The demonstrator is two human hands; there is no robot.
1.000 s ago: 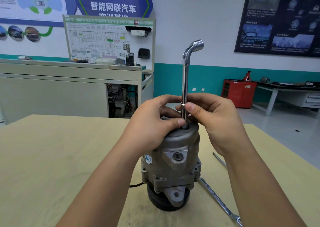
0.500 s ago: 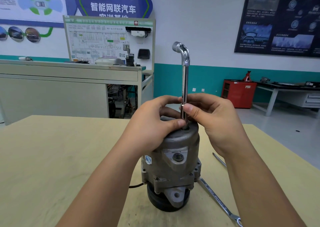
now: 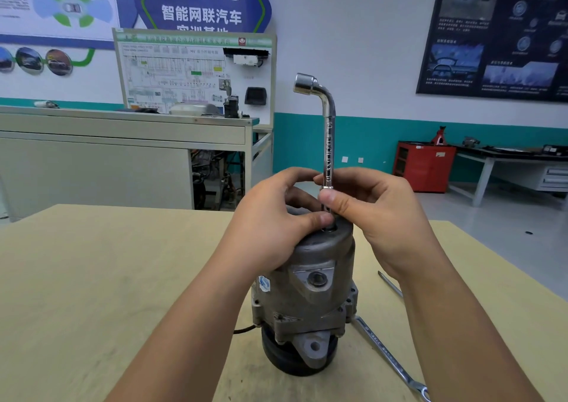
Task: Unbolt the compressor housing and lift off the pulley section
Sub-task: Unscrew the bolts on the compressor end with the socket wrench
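Note:
A grey cast compressor point(image 3: 310, 291) stands upright on the wooden table point(image 3: 92, 278), its black pulley point(image 3: 285, 358) underneath. A chrome L-shaped socket wrench point(image 3: 328, 143) stands vertically in a bolt hole on the compressor's top, its bent socket end pointing left. My left hand point(image 3: 270, 226) rests on the top of the housing, its thumb touching the wrench's lower shaft. My right hand point(image 3: 378, 214) pinches the shaft between thumb and fingers. The bolt itself is hidden by my fingers.
A combination spanner point(image 3: 387, 355) lies on the table to the right of the compressor, and the tip of another tool point(image 3: 388, 281) shows behind my right wrist. A thin black cable point(image 3: 244, 329) leaves the compressor's left side.
The wrench has been spun on its axis: its bent socket end pointed right, then turned round to the left. Both hands stay in place on the shaft and housing.

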